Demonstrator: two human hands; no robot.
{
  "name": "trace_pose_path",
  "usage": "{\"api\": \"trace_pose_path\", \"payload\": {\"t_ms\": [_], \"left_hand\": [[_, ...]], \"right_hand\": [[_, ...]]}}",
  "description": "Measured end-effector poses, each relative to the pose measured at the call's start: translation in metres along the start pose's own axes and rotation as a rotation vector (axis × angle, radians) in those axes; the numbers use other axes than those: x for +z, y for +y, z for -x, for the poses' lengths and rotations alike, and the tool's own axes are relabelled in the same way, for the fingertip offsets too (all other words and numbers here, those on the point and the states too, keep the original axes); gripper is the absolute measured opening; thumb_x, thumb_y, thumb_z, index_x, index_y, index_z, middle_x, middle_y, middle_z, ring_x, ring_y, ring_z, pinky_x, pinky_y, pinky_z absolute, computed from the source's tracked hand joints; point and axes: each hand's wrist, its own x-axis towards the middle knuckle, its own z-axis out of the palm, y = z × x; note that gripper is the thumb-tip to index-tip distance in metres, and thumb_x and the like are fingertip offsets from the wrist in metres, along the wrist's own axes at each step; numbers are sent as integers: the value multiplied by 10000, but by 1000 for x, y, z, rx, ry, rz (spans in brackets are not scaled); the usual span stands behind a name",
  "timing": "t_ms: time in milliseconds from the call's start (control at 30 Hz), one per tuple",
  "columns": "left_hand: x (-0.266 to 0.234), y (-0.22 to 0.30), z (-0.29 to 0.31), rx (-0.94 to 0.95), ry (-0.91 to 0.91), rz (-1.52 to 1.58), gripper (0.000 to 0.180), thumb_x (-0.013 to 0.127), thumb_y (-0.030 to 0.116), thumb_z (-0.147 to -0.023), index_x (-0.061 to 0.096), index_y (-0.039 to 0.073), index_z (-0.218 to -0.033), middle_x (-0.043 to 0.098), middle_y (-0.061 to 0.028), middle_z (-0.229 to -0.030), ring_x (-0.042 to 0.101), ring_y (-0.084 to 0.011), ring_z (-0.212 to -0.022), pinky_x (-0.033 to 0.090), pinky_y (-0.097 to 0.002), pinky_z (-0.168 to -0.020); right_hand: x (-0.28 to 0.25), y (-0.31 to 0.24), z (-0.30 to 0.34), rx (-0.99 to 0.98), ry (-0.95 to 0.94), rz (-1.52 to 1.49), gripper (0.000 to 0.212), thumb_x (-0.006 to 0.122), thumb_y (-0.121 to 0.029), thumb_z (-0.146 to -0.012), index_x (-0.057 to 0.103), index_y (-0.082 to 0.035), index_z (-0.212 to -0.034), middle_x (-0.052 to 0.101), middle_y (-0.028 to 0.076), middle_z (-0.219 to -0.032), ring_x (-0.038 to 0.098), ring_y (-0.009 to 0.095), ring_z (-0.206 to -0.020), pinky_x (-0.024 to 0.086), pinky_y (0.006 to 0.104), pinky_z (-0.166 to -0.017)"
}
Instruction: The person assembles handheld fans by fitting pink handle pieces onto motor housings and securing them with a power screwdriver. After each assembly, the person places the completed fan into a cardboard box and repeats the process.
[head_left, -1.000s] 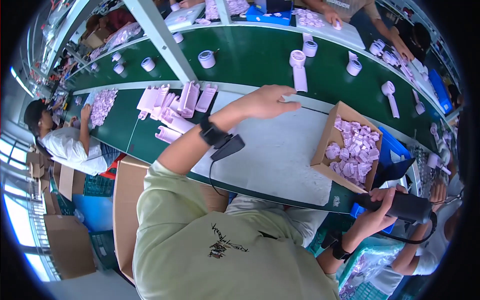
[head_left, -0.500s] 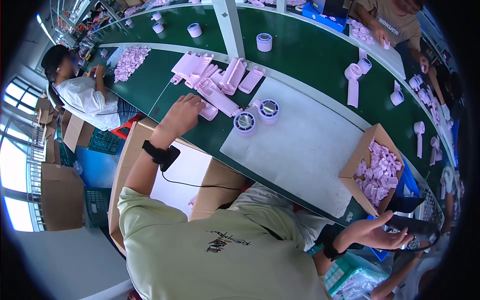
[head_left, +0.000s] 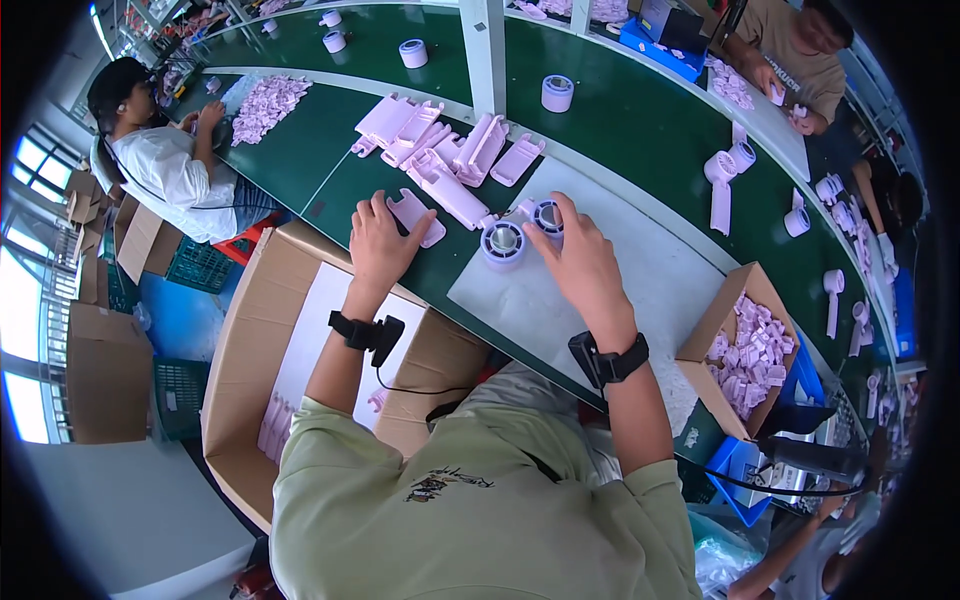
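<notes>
My left hand point(head_left: 382, 248) has thumb and fingers closed round the edges of a small pink plastic shell point(head_left: 413, 212) by the table's near edge. To its right, my right hand point(head_left: 588, 268) grips a round lilac fan head point(head_left: 546, 214) between thumb and index finger, which partly cover it. Touching distance away stands a second fan head point(head_left: 503, 242), its dark ring of slots and silver centre facing up. Beyond both hands lies a heap of pink handle shells point(head_left: 440, 180), some with the hollow side up.
A white sheet point(head_left: 620, 290) covers part of the green table. An open carton point(head_left: 690, 350) of small pink parts stands at the right; a larger carton point(head_left: 235, 400) sits beside me at the left. Fan bodies point(head_left: 720, 190) stand on the green belt point(head_left: 640, 130). Two people work nearby.
My right hand has come from the far right, by a dark device, to the fan head. My left hand has turned, and the small shell now shows between its thumb and fingers.
</notes>
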Motion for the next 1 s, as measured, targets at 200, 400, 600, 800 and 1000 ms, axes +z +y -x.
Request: {"api": "trace_pose_path", "payload": {"t_ms": [200,400,600,800,1000], "left_hand": [[-8,-21,-28,-105,-399,323,568,664,149,-796,436,-65,-1270,617,-234,-1060,645,-337,-860,532,-390,-751],[-21,-46,-26,-315,-693,1097,497,579,126,-825,449,-63,-1266,617,-142,-966,626,-207,-806,529,-292,-689],[-64,46,37,-656,-1009,1816,428,523,184,-814,478,-25,-1185,616,-175,-919,627,-252,-731,529,-347,-612],[-41,138,103,-465,-1817,1693,351,567,170,-882,480,10,-1182,639,-133,-888,646,-205,-687,536,-317,-586],[-28,181,110,-319,-2048,1634,273,560,144,-887,550,4,-1121,656,-113,-854,637,-180,-615,503,-279,-509]], "right_hand": [[-29,7,14,30,-90,-106,479,710,-302,-831,500,-66,-1190,674,178,-899,678,356,-777,531,390,-707],[-83,15,86,156,56,-214,471,760,-132,-759,501,-51,-1143,680,162,-927,703,272,-824,553,346,-734],[-110,31,131,206,102,-427,559,757,14,-704,498,-28,-1197,662,137,-1064,675,200,-944,549,331,-837],[-127,29,136,165,99,-503,650,724,80,-686,505,-22,-1289,630,143,-1156,641,189,-1016,527,334,-905],[-158,24,134,38,-58,-210,637,711,73,-657,557,-36,-1266,607,146,-1219,651,212,-1024,518,336,-913]]}}
